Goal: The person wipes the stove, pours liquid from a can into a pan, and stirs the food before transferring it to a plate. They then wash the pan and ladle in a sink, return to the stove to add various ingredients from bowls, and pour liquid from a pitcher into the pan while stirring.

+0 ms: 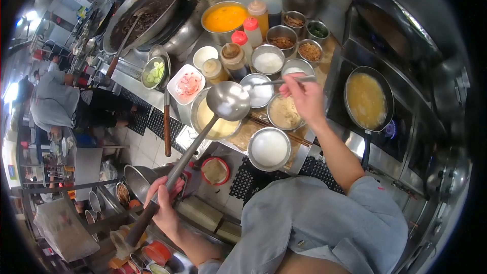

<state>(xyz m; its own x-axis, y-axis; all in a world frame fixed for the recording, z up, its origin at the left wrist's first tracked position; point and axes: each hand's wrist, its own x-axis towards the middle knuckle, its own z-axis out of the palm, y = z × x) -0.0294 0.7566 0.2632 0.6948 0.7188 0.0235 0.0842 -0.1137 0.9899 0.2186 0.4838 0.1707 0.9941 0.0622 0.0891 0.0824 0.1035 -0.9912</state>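
My left hand (165,207) is wrapped round the long handle of a steel ladle (228,101). The ladle's bowl hangs over a metal bowl of pale yellow liquid (213,128). In my right hand (306,100) is a small metal spoon (291,80), pinched by its handle. The spoon's tip reaches over a steel bowl of white powder (258,95); whether it carries any powder I cannot make out. Just below my right hand sits a bowl of beige paste (284,111). Nearer to me stands a bowl of white powder or liquid (269,148).
A frying pan (366,99) with yellowish liquid sits on the stove by a blue flame (390,129). Squeeze bottles (252,31) and topping bowls (282,39) crowd the counter's back. A large wok (144,15) stands far left. Another person (56,99) is at left.
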